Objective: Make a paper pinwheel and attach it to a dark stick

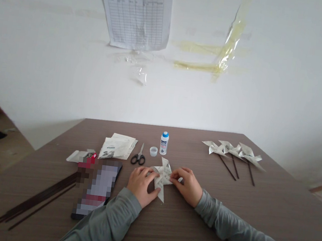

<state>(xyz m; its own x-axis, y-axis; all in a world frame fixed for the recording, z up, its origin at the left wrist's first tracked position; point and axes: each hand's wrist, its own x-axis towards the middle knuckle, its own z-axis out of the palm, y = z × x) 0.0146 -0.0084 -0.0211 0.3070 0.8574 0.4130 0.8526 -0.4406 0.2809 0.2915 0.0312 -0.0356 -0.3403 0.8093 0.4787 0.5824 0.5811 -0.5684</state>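
A paper pinwheel of printed sheet lies on the table in front of me, its pointed blades spread. My left hand holds its left side, fingers curled over the paper and thumb near the lower blade. At the right blade, my right hand has thumb and fingertips pinched on the paper edge. Just beyond stand a white glue bottle with a blue cap and a small clear cup. Black-handled scissors lie beyond my left hand.
Three finished-looking pinwheels on sticks lie at the back right. Paper squares are stacked at the back left. A blurred-out phone, a small white packet and several dark sticks lie left. A wall borders the table's back.
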